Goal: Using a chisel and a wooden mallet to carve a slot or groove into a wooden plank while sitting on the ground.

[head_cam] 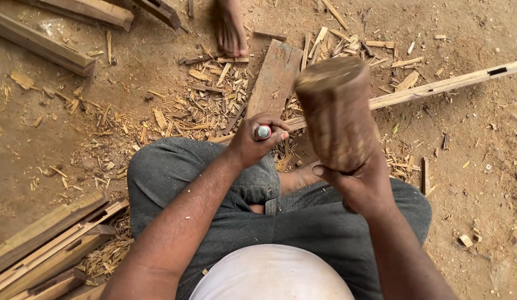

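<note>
at frame centre the left hand was wrapped around a metal chisel with a red-ringed butt, standing on a long pale wooden batten. just right, the right hand gripped a thick brown wooden mallet, raised above. wood chips littered the upper centre.

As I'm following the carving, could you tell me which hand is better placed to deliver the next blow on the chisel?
Probably the right hand: it grips the raised wooden mallet above the chisel, which the left hand holds.

Dirt floor w/ wood chips, plank, long slat, stacked timber.
</note>
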